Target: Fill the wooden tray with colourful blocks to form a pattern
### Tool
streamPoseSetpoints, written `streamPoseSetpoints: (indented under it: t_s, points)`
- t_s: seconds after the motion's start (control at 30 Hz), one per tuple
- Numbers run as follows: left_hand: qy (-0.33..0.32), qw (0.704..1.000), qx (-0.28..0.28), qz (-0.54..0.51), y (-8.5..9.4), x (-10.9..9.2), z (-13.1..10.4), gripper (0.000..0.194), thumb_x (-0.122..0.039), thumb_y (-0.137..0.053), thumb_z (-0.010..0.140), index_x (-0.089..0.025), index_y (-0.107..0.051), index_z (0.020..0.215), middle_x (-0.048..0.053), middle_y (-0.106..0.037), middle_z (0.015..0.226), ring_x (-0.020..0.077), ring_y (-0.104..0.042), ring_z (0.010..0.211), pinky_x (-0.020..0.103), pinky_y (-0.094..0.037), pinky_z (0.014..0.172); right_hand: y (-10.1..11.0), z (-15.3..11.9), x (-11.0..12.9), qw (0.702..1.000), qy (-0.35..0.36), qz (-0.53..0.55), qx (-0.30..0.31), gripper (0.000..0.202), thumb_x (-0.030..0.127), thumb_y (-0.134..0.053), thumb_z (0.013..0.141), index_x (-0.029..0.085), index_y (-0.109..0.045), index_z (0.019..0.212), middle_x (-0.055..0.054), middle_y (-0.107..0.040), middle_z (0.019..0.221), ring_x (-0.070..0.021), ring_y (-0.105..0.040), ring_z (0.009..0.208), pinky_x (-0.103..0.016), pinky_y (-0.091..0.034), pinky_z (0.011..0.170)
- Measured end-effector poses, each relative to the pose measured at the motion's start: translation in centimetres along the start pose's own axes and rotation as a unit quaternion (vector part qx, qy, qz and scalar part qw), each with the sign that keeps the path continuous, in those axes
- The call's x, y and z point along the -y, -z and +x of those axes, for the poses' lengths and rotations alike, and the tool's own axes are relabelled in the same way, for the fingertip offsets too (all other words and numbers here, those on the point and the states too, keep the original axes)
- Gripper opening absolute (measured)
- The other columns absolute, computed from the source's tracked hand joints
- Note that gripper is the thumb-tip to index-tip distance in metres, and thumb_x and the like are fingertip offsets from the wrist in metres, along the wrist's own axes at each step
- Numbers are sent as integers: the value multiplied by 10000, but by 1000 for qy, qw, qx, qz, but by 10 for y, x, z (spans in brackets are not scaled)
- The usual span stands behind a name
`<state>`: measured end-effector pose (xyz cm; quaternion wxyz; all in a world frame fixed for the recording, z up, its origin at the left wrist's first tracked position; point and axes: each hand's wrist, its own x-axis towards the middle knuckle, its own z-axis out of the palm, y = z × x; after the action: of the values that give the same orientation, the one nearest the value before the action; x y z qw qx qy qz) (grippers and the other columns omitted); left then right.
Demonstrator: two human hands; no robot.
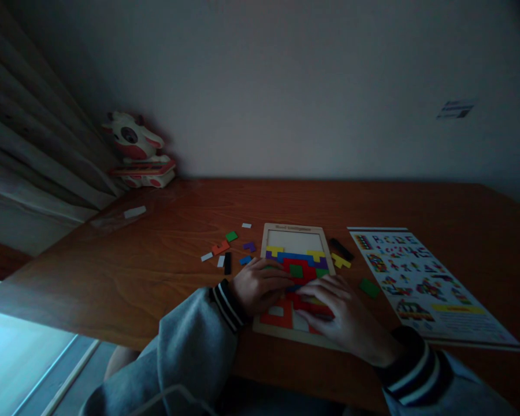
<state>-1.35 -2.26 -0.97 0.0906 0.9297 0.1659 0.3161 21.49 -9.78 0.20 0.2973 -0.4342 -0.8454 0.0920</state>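
Note:
A wooden puzzle board lies on the table in front of me, its lower part filled with coloured flat pieces and its top showing bare white base. My left hand rests flat over the board's left side, fingers stretched across the pieces. On the right, my right hand has its thumb and fingers around a red puzzle piece at the lower middle of the board. Whether that piece is lifted cannot be made out. Green squares and a blue strip show above my hands.
Left of the board lie several loose pieces, including an orange one and a black strip. A yellow piece, black piece and green piece lie right, beside a printed sheet. A cow-shaped object stands at back left.

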Motion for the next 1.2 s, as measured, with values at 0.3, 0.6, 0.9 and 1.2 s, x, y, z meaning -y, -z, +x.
streamPoseSetpoints:
  t_s: [0.3, 0.6, 0.9, 1.2]
  points:
    - [-9, 1000, 18, -8, -3, -3, -3, 338, -165, -482, 890, -187, -657, 1178, 87, -731, 1025, 214, -657, 995, 374, -495, 879, 1, -1, -1, 1000, 5, 12, -9, 158, 215, -638, 896, 253, -621, 1048, -24, -710, 962, -208, -646, 893, -401, -506, 834]
    - [-9, 999, 47, -5, 1, -4, -1, 332, -132, -493, 865, -191, -663, 1144, 58, -741, 1043, 200, -645, 1018, 342, -487, 882, 1, -7, -9, 999, -35, -7, -10, 187, 178, -559, 921, 242, -598, 1092, -48, -664, 990, -218, -619, 933, -411, -507, 840]
    - [-11, 999, 47, -10, 1, -4, -2, 308, -137, -488, 887, -191, -668, 1131, 54, -748, 1049, 202, -653, 1007, 354, -477, 863, 3, -6, -3, 999, -23, -19, 31, 228, 170, -567, 889, 233, -616, 1102, -61, -650, 1004, -223, -612, 939, -407, -516, 838]
    - [-19, 999, 28, 5, 2, -4, -1, 268, -171, -476, 919, -191, -682, 1088, 64, -750, 1050, 198, -654, 975, 345, -480, 854, 26, -26, -42, 980, -135, -112, -91, 203, 334, -507, 949, 228, -647, 1050, -81, -692, 1041, -251, -659, 976, -427, -525, 868]
